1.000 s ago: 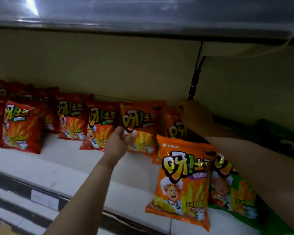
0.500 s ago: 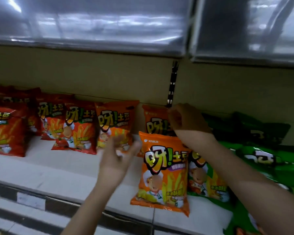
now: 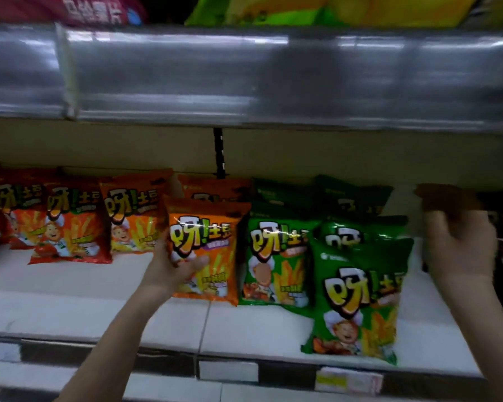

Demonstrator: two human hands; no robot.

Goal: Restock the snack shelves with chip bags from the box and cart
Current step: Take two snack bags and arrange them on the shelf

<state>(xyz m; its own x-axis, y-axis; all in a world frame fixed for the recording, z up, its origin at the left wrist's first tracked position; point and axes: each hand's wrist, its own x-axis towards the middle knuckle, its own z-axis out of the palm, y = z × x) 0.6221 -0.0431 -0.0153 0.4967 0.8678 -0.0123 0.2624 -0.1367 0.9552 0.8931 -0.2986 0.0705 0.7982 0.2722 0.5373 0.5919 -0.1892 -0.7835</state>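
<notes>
Upright orange chip bag, top up, in left hand grip; blurred right hand seemingly released.

I am facing a beige back panel with a black slotted upright running down it. Overhead, a shiny metal shelf edge is catching blurred glare from the lighting. Below, a price label is sitting in the dark front rail.
</notes>
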